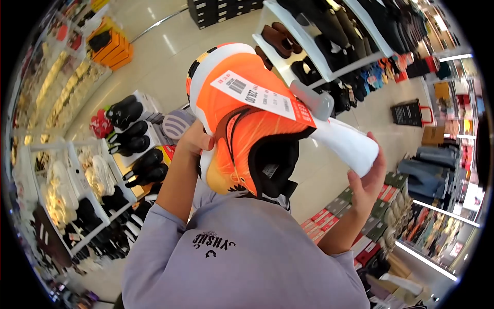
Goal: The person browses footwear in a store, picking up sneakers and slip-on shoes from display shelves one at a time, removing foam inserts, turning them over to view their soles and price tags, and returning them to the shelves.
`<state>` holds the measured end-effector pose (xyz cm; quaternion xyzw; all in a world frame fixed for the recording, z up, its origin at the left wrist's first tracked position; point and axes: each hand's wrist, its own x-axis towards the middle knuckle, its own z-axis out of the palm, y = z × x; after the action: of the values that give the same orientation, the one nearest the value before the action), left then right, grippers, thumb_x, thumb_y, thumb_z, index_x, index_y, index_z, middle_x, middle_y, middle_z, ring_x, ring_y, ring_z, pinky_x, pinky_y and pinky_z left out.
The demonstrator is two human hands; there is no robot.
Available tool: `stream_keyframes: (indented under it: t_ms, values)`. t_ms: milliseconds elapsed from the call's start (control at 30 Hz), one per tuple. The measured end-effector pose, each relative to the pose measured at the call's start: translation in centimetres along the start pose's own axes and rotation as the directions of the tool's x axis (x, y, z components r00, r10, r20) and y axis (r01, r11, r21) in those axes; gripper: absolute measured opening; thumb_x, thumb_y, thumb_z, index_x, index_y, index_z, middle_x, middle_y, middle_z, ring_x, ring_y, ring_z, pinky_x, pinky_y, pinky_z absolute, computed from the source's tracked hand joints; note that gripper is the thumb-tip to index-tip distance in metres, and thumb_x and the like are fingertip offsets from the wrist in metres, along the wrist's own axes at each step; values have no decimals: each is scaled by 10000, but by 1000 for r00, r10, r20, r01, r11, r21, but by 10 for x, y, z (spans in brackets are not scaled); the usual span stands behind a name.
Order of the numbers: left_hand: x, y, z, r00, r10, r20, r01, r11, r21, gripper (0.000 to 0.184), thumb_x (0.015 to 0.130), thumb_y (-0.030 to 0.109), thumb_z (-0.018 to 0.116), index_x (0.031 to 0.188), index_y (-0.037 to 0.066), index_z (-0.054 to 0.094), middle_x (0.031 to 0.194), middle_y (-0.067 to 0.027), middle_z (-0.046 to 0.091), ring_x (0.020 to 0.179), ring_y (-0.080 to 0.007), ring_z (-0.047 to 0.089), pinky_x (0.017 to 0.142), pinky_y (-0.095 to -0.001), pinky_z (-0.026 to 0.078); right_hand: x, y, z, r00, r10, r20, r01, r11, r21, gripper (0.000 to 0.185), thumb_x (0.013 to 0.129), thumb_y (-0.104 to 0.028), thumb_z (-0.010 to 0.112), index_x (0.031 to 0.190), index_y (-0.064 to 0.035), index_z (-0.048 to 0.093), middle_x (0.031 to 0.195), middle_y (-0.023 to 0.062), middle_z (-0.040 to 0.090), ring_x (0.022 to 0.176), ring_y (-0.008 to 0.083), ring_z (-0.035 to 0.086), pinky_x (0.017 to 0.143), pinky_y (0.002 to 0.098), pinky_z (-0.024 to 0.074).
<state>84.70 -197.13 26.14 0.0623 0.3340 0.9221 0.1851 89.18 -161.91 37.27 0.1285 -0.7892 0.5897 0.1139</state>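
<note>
Orange shoe (239,140) lies nearer the left hand (195,140), which clasps its sole; white piece (346,147) slants rightward from the collar to the right hand (368,183), thumb and fingers bent round its end.

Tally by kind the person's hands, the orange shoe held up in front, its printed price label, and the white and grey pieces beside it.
Hands: 2 (left hand, right hand)
Orange shoe: 1
Price label: 1
White piece, exact kind unclear: 1
Grey piece, exact kind unclear: 1
Total: 6
</note>
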Motion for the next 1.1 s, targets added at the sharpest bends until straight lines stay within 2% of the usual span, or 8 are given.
stream_keyframes:
  t_ms: [233, 333, 400, 500, 600, 633, 933, 1100]
  values:
    - [13, -21, 57, 991, -93, 93, 95, 995, -11, 994, 537, 290, 863, 1351, 12, 365, 1301, -104, 492, 1174, -232, 503, 971, -365, 419, -39, -14, -38, 975, -78, -207, 91, 994, 57, 773, 732, -176, 724, 1364, -19, 308, 1403, 282, 320, 1294, 337, 368, 1041, 433, 341]
    - [12, -34, 100, 989, -113, -96, 122, 988, 97, 864, 638, 285, 790, 1336, 2, 367, 1247, -133, 515, 1126, -237, 536, 942, -352, 448, -57, -20, -60, 957, -80, -280, 106, 991, 81, 809, 703, -214, 755, 1353, -11, 319, 1396, 290, 324, 1292, 337, 370, 1036, 431, 347]
    - [10, -53, 114, 933, -288, -216, 320, 938, 130, 847, 643, 284, 781, 1326, -4, 373, 1204, -145, 535, 1091, -236, 556, 928, -351, 458, -68, -20, -78, 955, -74, -286, 73, 997, -15, 835, 706, -285, 748, 1355, 14, 315, 1400, 294, 321, 1272, 336, 399, 1020, 432, 371]
    - [-2, -94, 123, 860, -451, -238, 496, 849, 183, 880, 594, 281, 803, 1307, -18, 384, 1164, -148, 553, 1043, -235, 580, 907, -348, 472, -93, -9, -115, 958, -27, -287, 40, 998, 38, 809, 708, -243, 749, 1354, 5, 329, 1406, 273, 326, 1276, 328, 395, 1020, 433, 371]
    - [-23, -145, 126, 911, -393, -123, 412, 879, 242, 929, 529, 271, 829, 1297, -20, 395, 1152, -141, 559, 1024, -235, 585, 899, -348, 475, -124, 2, -148, 954, 21, -298, 10, 995, 103, 775, 715, -196, 739, 1351, 0, 341, 1406, 253, 338, 1274, 338, 398, 1020, 443, 372]
    - [-23, -154, 126, 892, -448, -56, 449, 864, 227, 1075, 524, 238, 848, 1378, -12, 245, 1214, -150, 520, 1097, -248, 565, 935, -360, 471, -135, 3, -157, 942, 73, -327, -26, 989, 147, 784, 699, -190, 734, 1346, 10, 339, 1394, 263, 351, 1275, 338, 399, 1035, 440, 349]
    - [-33, -195, 202, 879, -474, -51, 457, 807, 374, 957, 518, 244, 846, 1320, 10, 379, 1151, -98, 549, 1050, -214, 554, 930, -349, 439, -199, 5, -223, 953, 156, -259, -118, 980, 157, 774, 697, -170, 722, 1342, 21, 339, 1379, 261, 374, 1275, 322, 401, 1045, 428, 326]
    - [-26, -222, 232, 844, -536, 2, 481, 758, 440, 997, 521, 247, 856, 1345, 15, 343, 1205, -103, 507, 1116, -217, 503, 957, -348, 411, -227, -9, -246, 960, 239, -147, -225, 968, 109, 720, 709, -90, 695, 1333, 30, 356, 1393, 212, 374, 1248, 302, 424, 1022, 413, 346]
